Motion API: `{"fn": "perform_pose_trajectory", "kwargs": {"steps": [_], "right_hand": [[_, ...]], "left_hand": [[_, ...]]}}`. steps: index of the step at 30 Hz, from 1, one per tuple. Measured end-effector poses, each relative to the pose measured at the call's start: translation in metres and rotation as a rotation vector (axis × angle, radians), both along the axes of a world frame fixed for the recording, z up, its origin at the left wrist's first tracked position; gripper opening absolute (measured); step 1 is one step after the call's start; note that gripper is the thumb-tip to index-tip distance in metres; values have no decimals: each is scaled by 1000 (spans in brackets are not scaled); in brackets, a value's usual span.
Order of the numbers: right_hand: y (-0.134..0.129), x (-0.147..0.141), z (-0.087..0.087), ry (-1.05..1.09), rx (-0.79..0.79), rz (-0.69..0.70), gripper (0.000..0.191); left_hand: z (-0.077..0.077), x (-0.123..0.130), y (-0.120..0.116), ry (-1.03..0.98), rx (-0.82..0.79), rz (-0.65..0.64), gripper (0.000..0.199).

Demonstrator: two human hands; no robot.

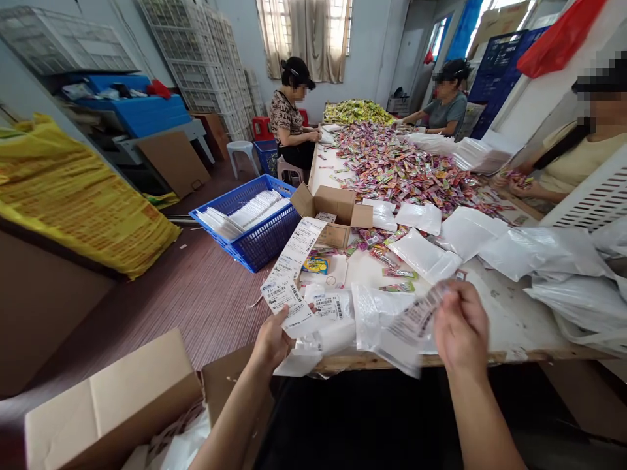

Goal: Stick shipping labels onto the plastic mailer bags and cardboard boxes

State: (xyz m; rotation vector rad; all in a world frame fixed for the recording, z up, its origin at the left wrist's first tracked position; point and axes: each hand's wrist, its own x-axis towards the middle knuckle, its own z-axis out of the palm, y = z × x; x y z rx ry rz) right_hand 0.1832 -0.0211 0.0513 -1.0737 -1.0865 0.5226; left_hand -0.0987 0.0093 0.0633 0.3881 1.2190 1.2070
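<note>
My left hand [272, 339] is closed on the lower end of a strip of printed labels [289, 305], which runs up to the small open carton [330, 215]. In my right hand [460, 323], pinched between thumb and fingers, is a translucent printed sheet [416, 321], blurred by motion. Below it and to its left lies a white plastic package [369, 307] at the table's near edge. Beside my left hand rests another package with a label [327, 307] on it. A yellow and blue packet [315, 264] lies just beyond.
A blue basket [264, 241] of white envelopes stands left of the table [507, 313]. White packages [426, 254] line the right side. Small colourful packets [392, 163] are heaped behind. Three people sit around the table. An open cardboard box [112, 391] is at lower left.
</note>
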Motion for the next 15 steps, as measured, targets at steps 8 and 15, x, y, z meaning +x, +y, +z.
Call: {"fn": "perform_pose_trajectory", "kwargs": {"steps": [8, 15], "right_hand": [[34, -31, -85, -627, -297, 68, 43], [63, 51, -87, -529, -722, -363, 61]], "left_hand": [[9, -6, -20, 37, -43, -244, 42], [3, -12, -21, 94, -38, -283, 33]]}}
